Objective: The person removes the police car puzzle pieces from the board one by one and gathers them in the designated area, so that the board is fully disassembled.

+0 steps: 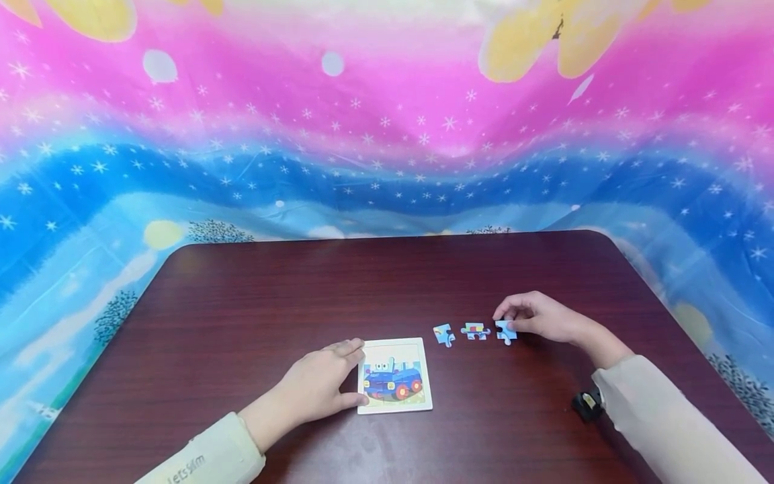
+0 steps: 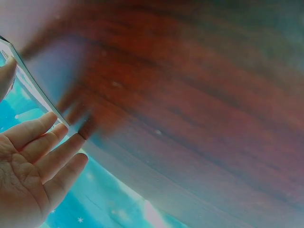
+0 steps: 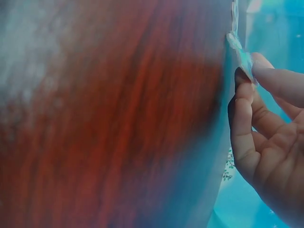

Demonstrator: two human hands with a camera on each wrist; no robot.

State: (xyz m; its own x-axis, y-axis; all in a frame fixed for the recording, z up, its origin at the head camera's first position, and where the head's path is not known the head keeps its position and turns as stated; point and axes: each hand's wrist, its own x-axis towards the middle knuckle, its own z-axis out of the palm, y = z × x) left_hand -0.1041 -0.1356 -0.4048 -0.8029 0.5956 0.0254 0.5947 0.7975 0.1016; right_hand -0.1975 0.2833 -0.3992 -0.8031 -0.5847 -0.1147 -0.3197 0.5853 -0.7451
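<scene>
A framed puzzle with a white border (image 1: 426,376) and a blue vehicle picture lies on the table. My left hand (image 1: 314,380) rests along its left side, fingertips at the upper corner and thumb near the lower one. In the left wrist view the fingers (image 2: 61,159) extend fairly straight against the frame's edge. Over to the right, my right hand (image 1: 547,319) pinches a light-blue puzzle piece (image 1: 506,331) between thumb and fingertips. The right wrist view shows that piece (image 3: 245,64) edge-on, held close over the tabletop.
Two loose puzzle pieces lie between the frame and my right hand: a red-and-yellow one (image 1: 475,331) and a light-blue one (image 1: 444,335). The dark wooden table (image 1: 290,289) has a patterned pink-and-blue cloth (image 1: 387,154) behind it. A small black device (image 1: 587,405) sits by the right sleeve.
</scene>
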